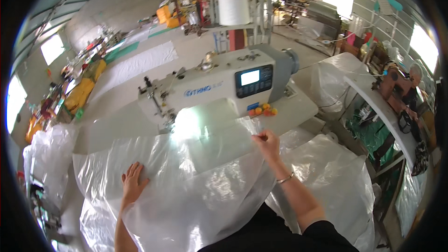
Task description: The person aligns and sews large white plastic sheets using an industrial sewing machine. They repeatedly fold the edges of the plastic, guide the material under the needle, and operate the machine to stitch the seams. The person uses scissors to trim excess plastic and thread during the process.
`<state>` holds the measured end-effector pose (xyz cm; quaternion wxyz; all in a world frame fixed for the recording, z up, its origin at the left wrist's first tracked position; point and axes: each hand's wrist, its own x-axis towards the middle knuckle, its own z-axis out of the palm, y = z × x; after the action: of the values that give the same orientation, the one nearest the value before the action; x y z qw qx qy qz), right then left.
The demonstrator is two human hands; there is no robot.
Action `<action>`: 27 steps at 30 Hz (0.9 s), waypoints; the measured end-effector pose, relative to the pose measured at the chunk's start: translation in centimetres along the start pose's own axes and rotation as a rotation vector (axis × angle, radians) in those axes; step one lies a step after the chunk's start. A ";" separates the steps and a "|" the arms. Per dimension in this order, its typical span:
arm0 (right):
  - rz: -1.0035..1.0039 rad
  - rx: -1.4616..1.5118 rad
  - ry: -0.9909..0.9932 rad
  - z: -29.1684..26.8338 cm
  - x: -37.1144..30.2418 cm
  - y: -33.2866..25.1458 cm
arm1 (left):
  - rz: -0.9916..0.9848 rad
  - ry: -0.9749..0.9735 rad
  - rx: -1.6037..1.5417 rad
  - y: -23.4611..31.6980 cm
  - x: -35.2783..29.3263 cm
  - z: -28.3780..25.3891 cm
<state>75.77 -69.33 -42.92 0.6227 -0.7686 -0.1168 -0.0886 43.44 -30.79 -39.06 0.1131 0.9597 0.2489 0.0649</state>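
A large translucent plastic sheet point(196, 191) spreads over the front of the sewing table and hangs down toward me. My left hand point(134, 179) lies flat on it at the left, fingers stretched out. At the right, my right hand point(267, 143) pinches the sheet's edge between thumb and fingers. Behind the sheet stands a white industrial sewing machine point(210, 81) with a lit control panel point(253, 83). Its bright lamp washes out the area around the needle, so I cannot tell whether the sheet lies beneath the presser foot.
Small orange and yellow fruits point(263, 109) sit by the machine's base. A white thread cone point(234, 10) stands behind it. More plastic sheeting point(329, 182) bulges at my right, beside a brown sewing machine point(396, 84). At left is a heap of clear plastic point(53, 158).
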 end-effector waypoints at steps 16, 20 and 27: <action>0.177 -0.193 -0.051 -9.6 -2.9 1.1 | 0.165 0.153 -0.070 -0.8 0.6 0.6; 0.270 -0.135 -0.057 -11.5 -5.2 1.6 | 0.108 0.069 -0.048 0.5 -0.5 -0.1; 0.239 0.008 -0.159 -8.7 -5.3 -0.5 | 0.083 0.239 -0.075 -2.9 -3.4 1.0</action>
<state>70.61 -78.16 -42.16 0.6207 -0.7791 -0.0737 0.0480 39.32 -30.21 -40.95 0.1157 0.9497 0.2181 0.1929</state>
